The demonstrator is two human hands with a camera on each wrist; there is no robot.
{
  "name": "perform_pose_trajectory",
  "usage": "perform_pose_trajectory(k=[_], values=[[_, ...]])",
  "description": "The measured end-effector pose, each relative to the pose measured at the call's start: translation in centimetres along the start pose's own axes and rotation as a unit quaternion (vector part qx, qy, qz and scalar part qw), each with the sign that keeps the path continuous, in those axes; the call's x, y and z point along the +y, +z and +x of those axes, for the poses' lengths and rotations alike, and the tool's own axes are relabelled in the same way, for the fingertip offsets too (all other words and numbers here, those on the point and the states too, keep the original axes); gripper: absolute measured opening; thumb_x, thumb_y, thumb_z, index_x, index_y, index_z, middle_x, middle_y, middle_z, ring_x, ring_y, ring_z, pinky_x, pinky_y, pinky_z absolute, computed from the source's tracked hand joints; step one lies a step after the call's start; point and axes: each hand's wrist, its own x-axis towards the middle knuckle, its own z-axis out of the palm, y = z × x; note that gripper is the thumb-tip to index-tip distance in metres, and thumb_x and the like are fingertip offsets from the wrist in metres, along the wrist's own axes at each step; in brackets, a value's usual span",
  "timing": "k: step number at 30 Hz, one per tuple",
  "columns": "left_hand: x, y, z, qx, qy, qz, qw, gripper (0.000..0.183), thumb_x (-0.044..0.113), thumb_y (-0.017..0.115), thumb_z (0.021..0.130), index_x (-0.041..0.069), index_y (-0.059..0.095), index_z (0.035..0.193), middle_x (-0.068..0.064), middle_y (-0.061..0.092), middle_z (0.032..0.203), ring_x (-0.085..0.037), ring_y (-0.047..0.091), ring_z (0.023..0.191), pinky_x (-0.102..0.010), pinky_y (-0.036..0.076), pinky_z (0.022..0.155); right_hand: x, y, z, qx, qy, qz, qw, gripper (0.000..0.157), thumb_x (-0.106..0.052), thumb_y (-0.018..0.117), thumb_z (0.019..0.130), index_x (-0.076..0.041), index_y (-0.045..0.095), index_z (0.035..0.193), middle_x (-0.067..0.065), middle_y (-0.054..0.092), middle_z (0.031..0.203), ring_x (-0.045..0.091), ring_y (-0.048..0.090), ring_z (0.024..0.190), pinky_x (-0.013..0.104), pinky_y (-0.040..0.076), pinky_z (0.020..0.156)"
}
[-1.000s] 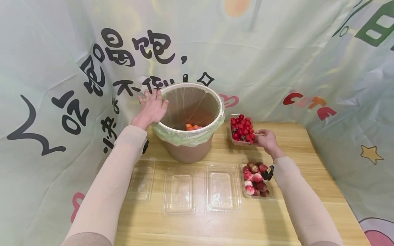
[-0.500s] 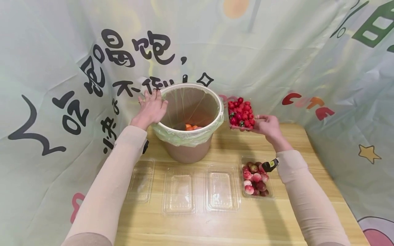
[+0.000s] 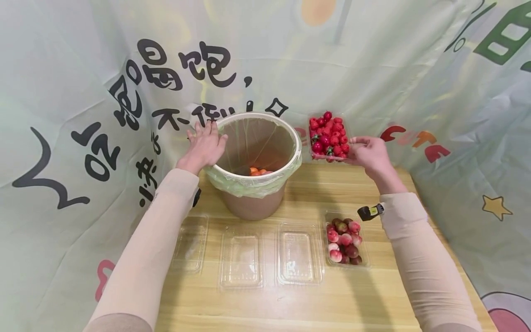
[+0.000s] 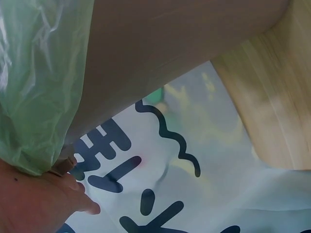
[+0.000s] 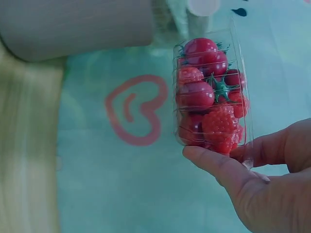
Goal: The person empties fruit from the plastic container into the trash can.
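My right hand grips the right side of a clear plastic box, raised off the table beside the bin. Raspberries and cherry tomatoes with green stalks fill the box. On the left rim of a brown bin rests my left hand, its fingers spread. A pale green bag lines the bin and folds over its rim. Orange and reddish round things lie at the bottom of it, partly hidden by the front rim.
Three clear plastic boxes, a left one, a middle one and a right one, sit in a row before the bin. Another box of dark red and pink round fruit stands to their right. Printed cloth hangs around the wooden table.
My right hand has lifted the box of raspberries and cherry tomatoes up from near the table, to a height beside the bin's rim. My left hand has stayed on the rim.
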Motion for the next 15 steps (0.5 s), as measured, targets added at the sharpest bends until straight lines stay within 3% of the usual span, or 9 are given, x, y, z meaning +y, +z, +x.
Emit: perform_pose_trajectory(k=[5,10,15], values=[[-0.1,0.0,0.1,-0.001,0.0,-0.002,1.0,0.075,0.045,0.022,0.113,-0.007,0.007,0.165,-0.03,0.002,0.174,-0.055,-0.013,0.159,-0.075,-0.012,0.123,-1.9,0.4,0.0,0.01,-0.023,-0.006,1.0,0.039,-0.006,0.046,0.107,0.012,0.049,0.142,0.002,0.064,0.085,0.0,0.071,0.074,0.021,0.064,0.075],[-0.1,-0.1,0.0,-0.004,-0.001,-0.001,1.0,0.076,0.046,0.019,0.113,-0.007,0.006,0.166,-0.029,0.002,0.174,-0.054,-0.014,0.159,-0.075,-0.012,0.123,-3.3,1.1,0.2,0.005,-0.025,-0.014,1.0,0.04,-0.01,0.046,0.108,0.008,0.051,0.144,0.018,0.067,0.111,-0.002,0.073,0.079,0.023,0.064,0.081],[0.1,-0.1,-0.1,-0.006,-0.003,0.001,1.0,0.076,0.047,0.017,0.112,-0.006,0.005,0.166,-0.029,0.001,0.174,-0.054,-0.015,0.159,-0.075,-0.012,0.124,-4.5,2.1,0.1,0.002,-0.029,-0.003,1.0,0.041,-0.006,0.046,0.107,0.009,0.05,0.145,0.018,0.07,0.112,-0.003,0.074,0.076,0.023,0.063,0.08]])
